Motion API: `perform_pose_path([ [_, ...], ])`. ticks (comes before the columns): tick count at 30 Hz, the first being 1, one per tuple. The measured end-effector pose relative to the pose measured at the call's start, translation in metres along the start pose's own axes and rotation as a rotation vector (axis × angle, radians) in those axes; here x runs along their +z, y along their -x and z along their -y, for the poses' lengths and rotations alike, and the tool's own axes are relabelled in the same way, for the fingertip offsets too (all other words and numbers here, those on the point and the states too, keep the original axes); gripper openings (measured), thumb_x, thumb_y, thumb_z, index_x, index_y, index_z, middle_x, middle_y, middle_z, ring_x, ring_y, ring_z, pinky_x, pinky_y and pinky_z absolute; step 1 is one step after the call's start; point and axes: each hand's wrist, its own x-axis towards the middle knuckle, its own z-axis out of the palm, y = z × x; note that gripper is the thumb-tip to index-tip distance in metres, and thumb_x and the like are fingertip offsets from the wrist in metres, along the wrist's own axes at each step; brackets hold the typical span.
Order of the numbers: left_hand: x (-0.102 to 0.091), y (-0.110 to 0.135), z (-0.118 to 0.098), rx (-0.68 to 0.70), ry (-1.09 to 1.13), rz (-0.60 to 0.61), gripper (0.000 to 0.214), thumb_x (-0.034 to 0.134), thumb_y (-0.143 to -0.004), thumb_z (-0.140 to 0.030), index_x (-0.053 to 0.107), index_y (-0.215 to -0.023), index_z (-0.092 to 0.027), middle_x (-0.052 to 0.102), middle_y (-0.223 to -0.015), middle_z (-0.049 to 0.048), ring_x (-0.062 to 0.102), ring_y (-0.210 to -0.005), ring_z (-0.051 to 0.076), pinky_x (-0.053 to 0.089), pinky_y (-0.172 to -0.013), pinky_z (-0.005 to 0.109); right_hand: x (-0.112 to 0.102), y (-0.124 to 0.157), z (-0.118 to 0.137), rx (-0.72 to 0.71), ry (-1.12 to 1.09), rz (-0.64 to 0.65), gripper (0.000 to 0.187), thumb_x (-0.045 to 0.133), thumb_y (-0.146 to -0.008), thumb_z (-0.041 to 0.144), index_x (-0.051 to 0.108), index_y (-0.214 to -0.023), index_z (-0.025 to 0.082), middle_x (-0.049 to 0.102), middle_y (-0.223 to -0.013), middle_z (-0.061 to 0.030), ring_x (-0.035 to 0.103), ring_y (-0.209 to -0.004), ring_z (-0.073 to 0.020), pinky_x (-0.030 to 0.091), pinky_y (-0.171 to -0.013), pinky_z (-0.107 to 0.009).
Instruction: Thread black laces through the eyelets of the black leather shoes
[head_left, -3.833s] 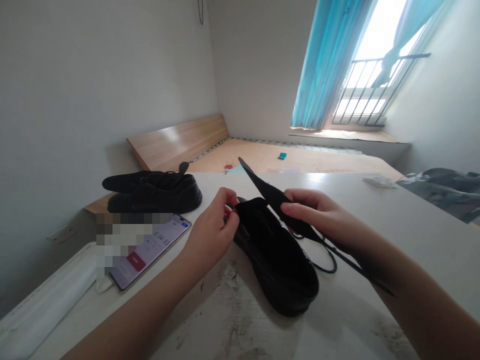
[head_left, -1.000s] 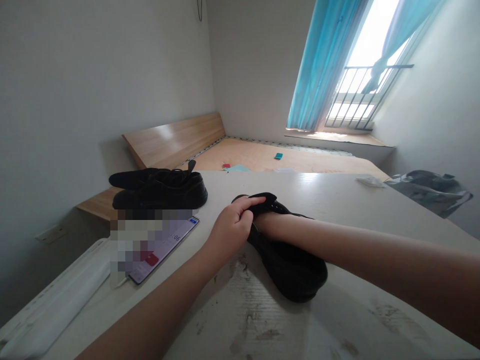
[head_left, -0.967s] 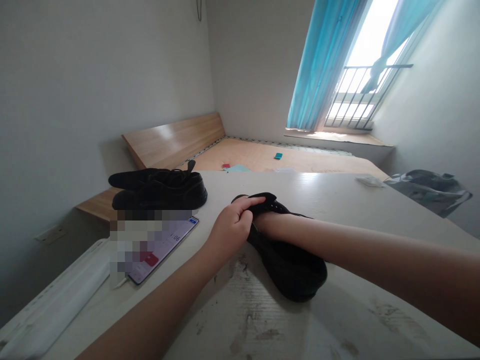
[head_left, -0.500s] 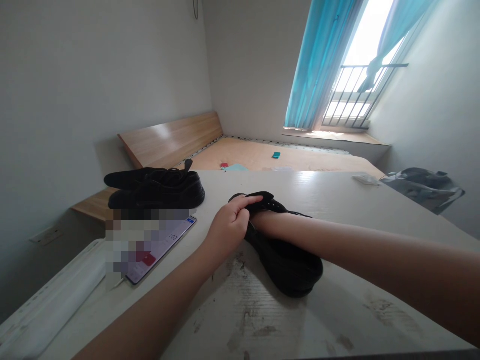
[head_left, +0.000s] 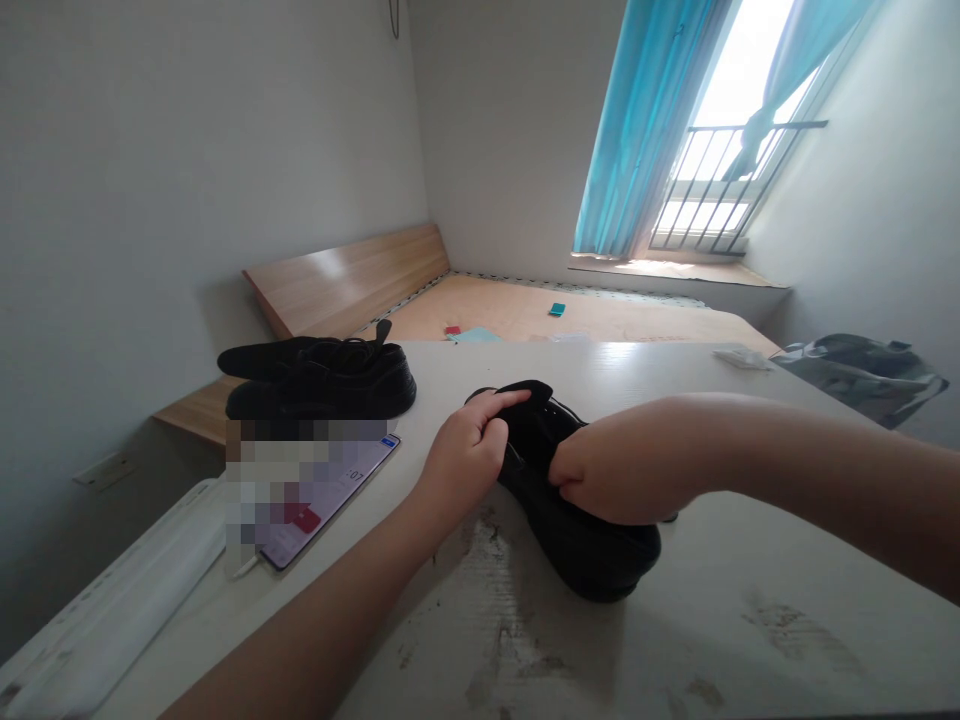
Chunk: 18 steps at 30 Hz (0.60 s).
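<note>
The matte black lace-up shoe (head_left: 577,540) lies on the white wood-grain counter (head_left: 720,620), between the person's two hands and just right of a smartphone with a pale lilac screen (head_left: 330,510). It looks light and soft: the upper should give under the fingers, while the sole is likely the stiffest part and the matte surface seems unlikely to slip much. The collar and the eyelet panel look like the easiest places to take hold, and the firm heel or sole would steady it best. The left hand (head_left: 463,458) has a closed grip on the far end near the opening, its index finger (head_left: 510,400) laid across the dark top edge. The right hand (head_left: 626,462) sits over the shoe's right side with its fingers folded inward; its grip looks mostly closed, but the fingertips are hidden, so whether it has hold of the shoe cannot be told. Small eyelets show along the upper, and the rounded end faces the person. A pair of matte black shoes (head_left: 319,380) sits stacked farther along the counter, beyond the smartphone, with a crumpled grey plastic bag (head_left: 859,375) off to the right
</note>
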Motion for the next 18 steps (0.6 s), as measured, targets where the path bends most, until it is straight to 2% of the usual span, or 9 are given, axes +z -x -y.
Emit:
perform_pose_path([
  [3,0.000,0.000,-0.001,0.005,0.013,0.000,0.049,0.036,-0.081,-0.007,0.068,-0.117,-0.018,0.069,-0.113,0.0027,0.061,-0.104,0.017,0.046,-0.093,0.027,0.000,0.015,0.002,0.105,0.093,0.130,0.048,0.037,-0.096,0.044,0.071,-0.079,0.015,0.060,-0.063,-0.0051,0.050,-0.050,-0.0158,0.037,-0.051,-0.033],
  [4,0.000,0.000,-0.001,0.006,0.012,0.000,0.049,0.036,-0.081,-0.008,0.068,-0.117,-0.018,0.069,-0.114,0.0027,0.061,-0.105,0.017,0.046,-0.093,0.028,0.003,0.017,0.003,0.139,0.116,0.156,0.055,0.033,-0.095,0.053,0.072,-0.083,0.016,0.061,-0.067,-0.0066,0.052,-0.053,-0.0182,0.038,-0.052,-0.034],
  [6,0.000,0.000,-0.001,0.006,0.005,-0.001,0.049,0.036,-0.081,-0.008,0.068,-0.117,-0.018,0.069,-0.114,0.0027,0.061,-0.105,0.017,0.046,-0.094,0.028,0.012,0.017,0.005,0.177,0.137,0.167,0.058,0.036,-0.090,0.062,0.073,-0.089,0.018,0.063,-0.074,-0.0094,0.056,-0.059,-0.0216,0.039,-0.053,-0.035],
  [9,0.001,0.000,0.001,0.009,-0.006,0.002,0.049,0.036,-0.081,-0.007,0.068,-0.117,-0.018,0.068,-0.117,0.0031,0.061,-0.107,0.017,0.045,-0.095,0.029,0.026,0.013,0.004,0.145,0.133,0.109,0.051,0.051,-0.082,0.062,0.074,-0.088,0.017,0.061,-0.073,-0.0103,0.056,-0.061,-0.0221,0.038,-0.052,-0.033],
  [13,0.001,-0.001,0.002,0.006,0.000,0.005,0.049,0.037,-0.081,-0.007,0.068,-0.117,-0.020,0.068,-0.116,0.0025,0.061,-0.105,0.017,0.047,-0.093,0.030,0.033,0.004,-0.003,0.060,0.142,0.068,0.034,0.064,-0.074,0.051,0.070,-0.073,0.018,0.050,-0.058,-0.0040,0.050,-0.057,-0.0192,0.036,-0.049,-0.030],
  [16,0.000,-0.001,0.001,0.009,0.011,0.000,0.049,0.037,-0.081,-0.007,0.068,-0.117,-0.021,0.068,-0.117,0.0021,0.061,-0.107,0.018,0.046,-0.095,0.031,0.033,0.000,-0.004,0.075,0.129,0.076,0.028,0.068,-0.071,0.045,0.061,-0.062,0.020,0.045,-0.053,0.0000,0.038,-0.043,-0.0128,0.034,-0.044,-0.030],
  [18,0.000,0.000,0.000,0.007,0.012,0.002,0.049,0.038,-0.081,-0.007,0.068,-0.117,-0.021,0.068,-0.117,0.0021,0.061,-0.106,0.018,0.046,-0.095,0.032,0.033,-0.002,-0.003,0.085,0.124,0.080,0.031,0.068,-0.071,0.043,0.051,-0.055,0.021,0.044,-0.051,0.0007,0.035,-0.040,-0.0117,0.033,-0.042,-0.030],
])
